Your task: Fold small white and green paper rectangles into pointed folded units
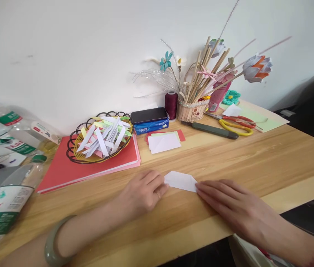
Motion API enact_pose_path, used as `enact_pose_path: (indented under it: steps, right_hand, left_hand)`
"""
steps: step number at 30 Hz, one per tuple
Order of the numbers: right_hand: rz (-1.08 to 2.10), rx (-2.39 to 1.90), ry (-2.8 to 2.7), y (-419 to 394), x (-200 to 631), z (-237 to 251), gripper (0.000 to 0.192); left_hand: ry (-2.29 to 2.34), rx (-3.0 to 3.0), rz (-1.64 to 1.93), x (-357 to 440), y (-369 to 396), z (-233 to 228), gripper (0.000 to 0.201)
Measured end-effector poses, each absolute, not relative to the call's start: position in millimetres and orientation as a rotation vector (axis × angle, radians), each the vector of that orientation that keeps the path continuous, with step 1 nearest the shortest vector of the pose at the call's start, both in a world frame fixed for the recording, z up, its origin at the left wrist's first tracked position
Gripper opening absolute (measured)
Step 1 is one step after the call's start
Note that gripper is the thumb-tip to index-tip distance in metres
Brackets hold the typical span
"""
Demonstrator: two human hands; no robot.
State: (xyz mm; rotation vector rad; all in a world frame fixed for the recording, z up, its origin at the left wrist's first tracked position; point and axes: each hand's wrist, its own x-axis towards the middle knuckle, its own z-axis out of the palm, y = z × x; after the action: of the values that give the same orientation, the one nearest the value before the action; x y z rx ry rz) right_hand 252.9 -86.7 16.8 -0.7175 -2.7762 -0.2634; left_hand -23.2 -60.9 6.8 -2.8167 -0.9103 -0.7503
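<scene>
A small folded piece of white paper lies on the wooden table between my two hands. Its right end shows a slanted crease and cut-off corners. My left hand is closed, with its curled fingers gripping the paper's left end; a ring and a green bangle are on that hand and wrist. At the right end, my right hand holds the paper's edge with its fingertips, the fingers long and pressed together. Its thumb is hidden. Just behind the paper sits a small stack of white, green and red paper pieces.
A basket of folded paper strips stands on red paper sheets. Plastic bottles lie at the left. Behind are a phone on a blue pack, maroon thread, a craft-stick pot, a dark-handled cutter and scissors.
</scene>
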Motion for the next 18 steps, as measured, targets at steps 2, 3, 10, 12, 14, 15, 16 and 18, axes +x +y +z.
enact_pose_path:
  steps: [2,3,10,12,14,15,16,18]
  right_hand:
    - [-0.278,-0.647,-2.773,-95.7,241.6,20.5,0.038]
    - [-0.255,-0.621,-2.779,-100.5,233.9,22.8,0.039]
    - [0.230,-0.564,-2.686,-112.5,184.7,33.9,0.036]
    - [0.282,-0.562,-2.594,-102.0,187.1,31.6,0.035]
    - [0.195,-0.718,-2.523,-87.9,195.4,26.7,0.037]
    - [0.129,-0.793,-2.530,-81.1,200.2,23.9,0.037]
    - [0.063,-0.811,-2.566,-75.3,204.5,21.2,0.036]
    - [-0.084,-0.788,-2.646,-68.2,210.6,17.4,0.033]
  left_hand:
    - [-0.921,-2.745,-0.677,-23.5,-58.8,8.2,0.019]
    - [-0.948,-2.738,-0.641,-23.3,-58.5,9.5,0.020]
    - [-1.142,-2.924,-0.505,-18.5,-61.8,18.0,0.027]
    - [-1.142,-2.947,-0.534,-18.8,-61.2,17.0,0.026]
    - [-1.135,-2.938,-0.619,-19.6,-60.9,15.5,0.023]
    - [-1.118,-2.932,-0.673,-20.0,-61.4,14.9,0.022]
    - [-1.093,-2.928,-0.731,-20.1,-62.3,14.7,0.020]
    - [-1.023,-2.936,-0.827,-19.7,-65.4,15.1,0.018]
